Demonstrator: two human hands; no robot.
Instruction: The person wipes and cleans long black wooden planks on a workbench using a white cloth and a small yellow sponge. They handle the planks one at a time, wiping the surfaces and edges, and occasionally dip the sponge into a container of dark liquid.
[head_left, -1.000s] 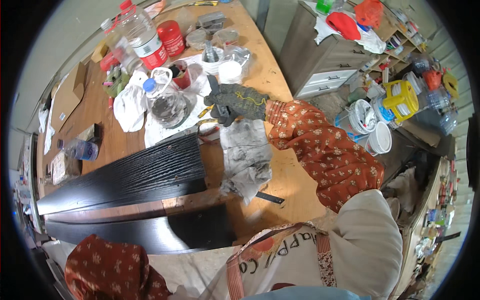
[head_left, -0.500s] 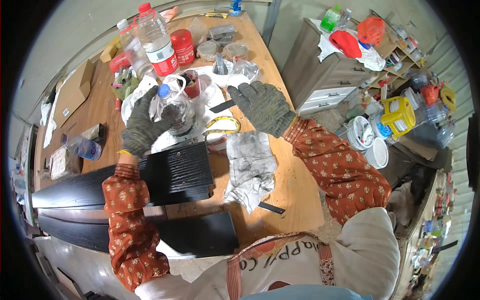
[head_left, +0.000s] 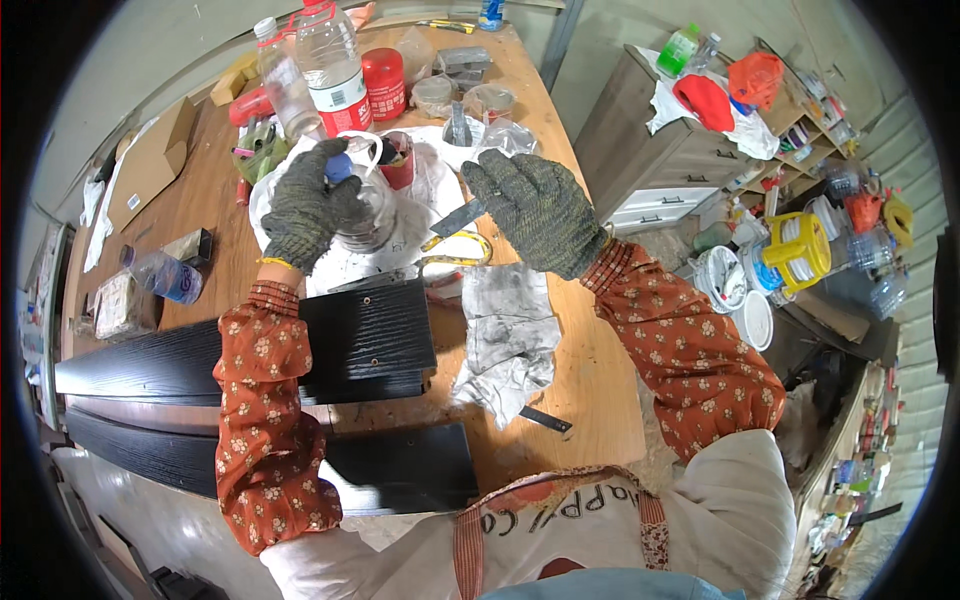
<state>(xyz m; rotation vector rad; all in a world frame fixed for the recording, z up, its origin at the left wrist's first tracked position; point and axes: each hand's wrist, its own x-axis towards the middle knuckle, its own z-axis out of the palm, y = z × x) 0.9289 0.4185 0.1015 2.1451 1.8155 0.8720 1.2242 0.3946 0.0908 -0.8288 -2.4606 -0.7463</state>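
Head view: nearest the body, below both wrists, two black stained boards point(head_left: 250, 355) lie lengthwise on the wooden table point(head_left: 580, 400), and a grey soiled rag point(head_left: 505, 340) lies just under the right hand. The right hand point(head_left: 535, 205), gloved, hangs above the table with fingers spread and slightly curled, holding nothing; a flat dark blade point(head_left: 460, 218) and a yellow-rimmed ring point(head_left: 455, 250) lie just to its left. The left hand point(head_left: 305, 205), gloved, is closed around the top of a clear glass jar point(head_left: 370, 215) that stands on white cloth beyond the upper board; its fingers cover the blue cap point(head_left: 338, 167). Whether the cap is turning cannot be told. Judged from this, the grip would do well to stay low on the jar's shoulder, with the free hand brought to the cap so the jar does not tip onto the cloth. Beyond the left hand stand a red tin point(head_left: 383, 84) and two clear plastic bottles point(head_left: 330, 65). Against half a second ago, the left hand has settled onto the jar from a looser hold, and the right hand has lifted clear and opened; boards and rag are unmoved.
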